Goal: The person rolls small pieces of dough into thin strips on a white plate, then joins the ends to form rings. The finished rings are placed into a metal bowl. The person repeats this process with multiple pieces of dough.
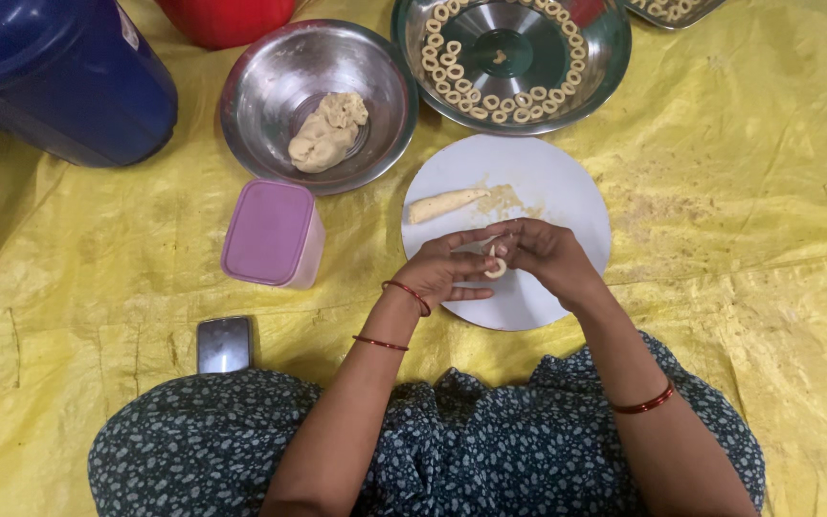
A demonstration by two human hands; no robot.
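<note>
Both hands meet over the near half of a round white plate that lies on a crinkled yellow plastic sheet. The left hand and the right hand pinch between their fingertips a small pale strip of dough, bent so that its ends seem to come together; the step in hand looks like closing the strip into a ring. Both hands are nearly closed around it, the fingers curled in tight, the left palm turned partly up and the right hand arched over it from the right. The forearms come in from the near edge and converge, the wrists bearing thin red bangles.

On the far left part of the plate lies a tapered pale dough roll, with crumbs just beside it. Judging from the scene, sealing the ends calls for a light, even pinch so the loop does not flatten.

Far of the plate stands a wide steel dish ringed with small dough rings. To its left a steel bowl holds a lump of dough. Near that, left of the plate, sits a lilac-lidded plastic box.
</note>
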